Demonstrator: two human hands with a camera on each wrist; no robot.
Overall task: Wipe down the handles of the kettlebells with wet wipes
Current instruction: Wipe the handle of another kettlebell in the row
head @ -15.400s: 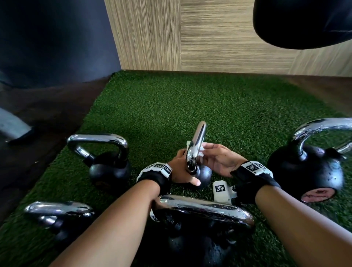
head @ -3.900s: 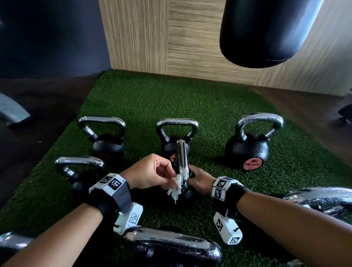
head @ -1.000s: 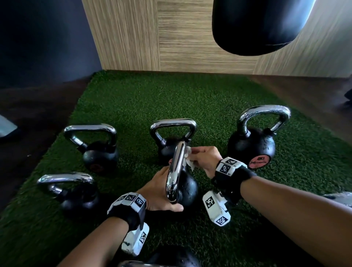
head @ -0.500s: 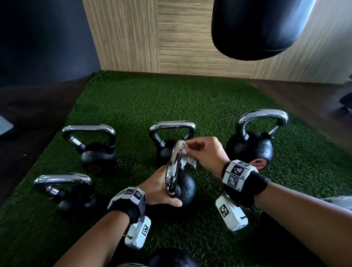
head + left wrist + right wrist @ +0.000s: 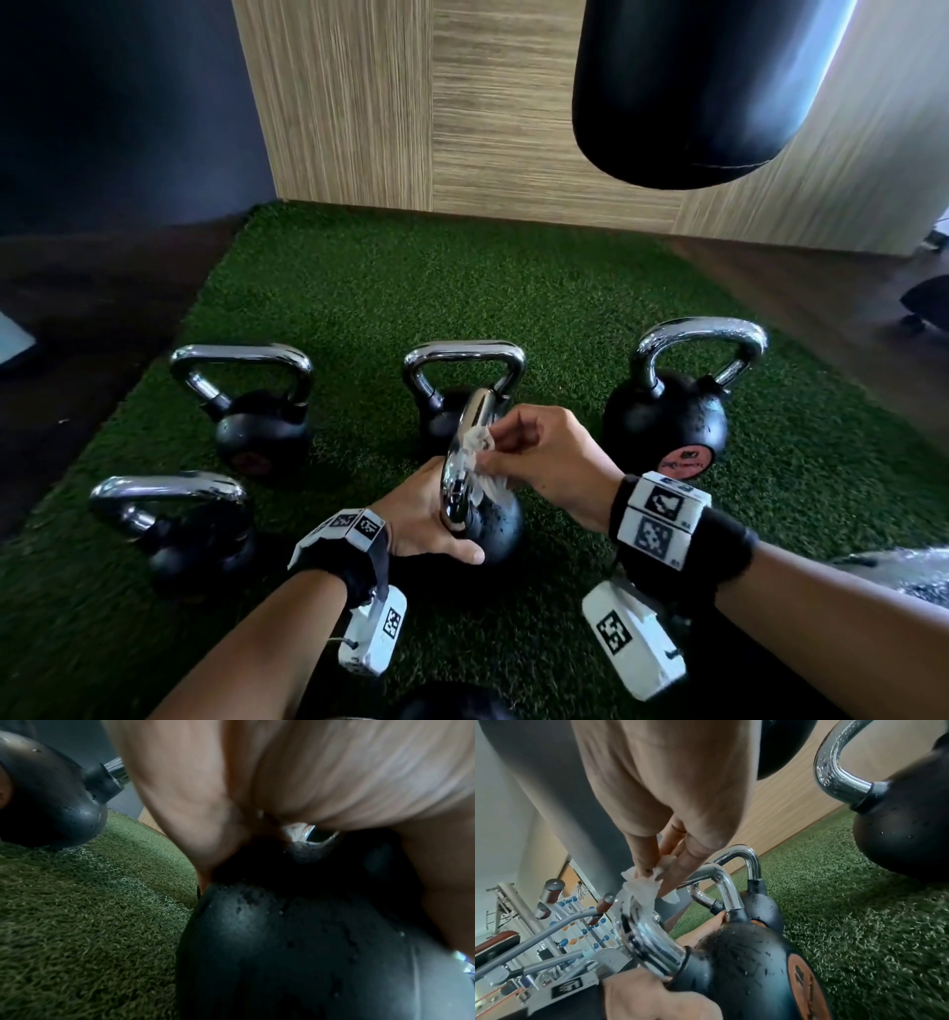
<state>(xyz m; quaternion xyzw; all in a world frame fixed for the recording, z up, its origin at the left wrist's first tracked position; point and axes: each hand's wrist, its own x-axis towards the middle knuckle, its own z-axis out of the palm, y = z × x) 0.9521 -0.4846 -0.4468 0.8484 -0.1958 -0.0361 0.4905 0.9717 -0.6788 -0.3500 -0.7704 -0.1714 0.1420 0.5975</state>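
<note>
Head view shows green turf [image 5: 359,288] carrying several kettlebells; the nearest kettlebell [image 5: 495,524] is gripped at its body by the left hand [image 5: 426,509], while the right hand [image 5: 544,452] pinches a wet wipe [image 5: 477,447] against its chrome handle [image 5: 464,462].

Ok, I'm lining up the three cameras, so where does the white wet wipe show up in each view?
Head: the wet wipe is at centre, pinched by the right hand against the chrome handle.
Left wrist: not in it; the left hand and the black kettlebell body fill the picture.
Right wrist: left of centre, under the fingers, draped over the handle.
Shared landmark: that kettlebell on the green turf.
</note>
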